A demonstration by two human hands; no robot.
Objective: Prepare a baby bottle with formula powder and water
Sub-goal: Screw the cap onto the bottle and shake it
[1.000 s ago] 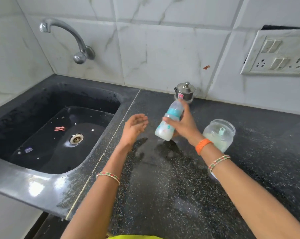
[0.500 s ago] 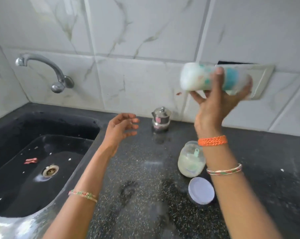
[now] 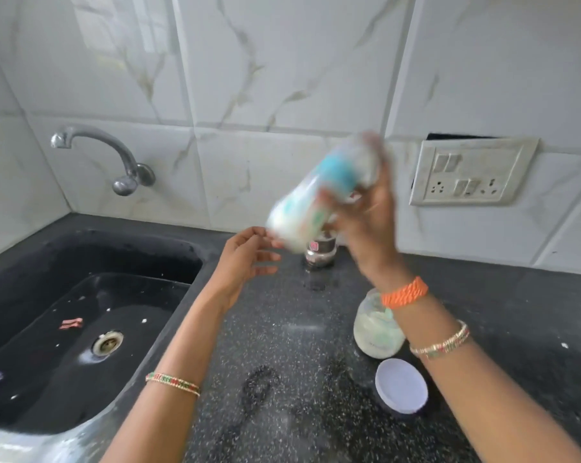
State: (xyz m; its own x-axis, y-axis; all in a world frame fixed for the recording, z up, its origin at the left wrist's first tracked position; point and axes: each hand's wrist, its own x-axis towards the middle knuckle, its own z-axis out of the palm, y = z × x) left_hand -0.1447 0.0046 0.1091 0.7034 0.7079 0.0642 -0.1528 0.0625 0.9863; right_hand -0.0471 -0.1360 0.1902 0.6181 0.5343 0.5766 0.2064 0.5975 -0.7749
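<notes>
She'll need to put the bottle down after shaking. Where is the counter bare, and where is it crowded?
Bare: the counter between the sink and the powder jar, under the left hand; also right of the right hand and its arm, below the switch plate. Crowded: around the jar, its white lid and the steel pot. The baby bottle is held aloft.

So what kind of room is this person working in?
Most likely a home kitchen: a black stone sink set in a speckled black counter, a curved metal wall tap, and white marble-look wall tiles.
</notes>
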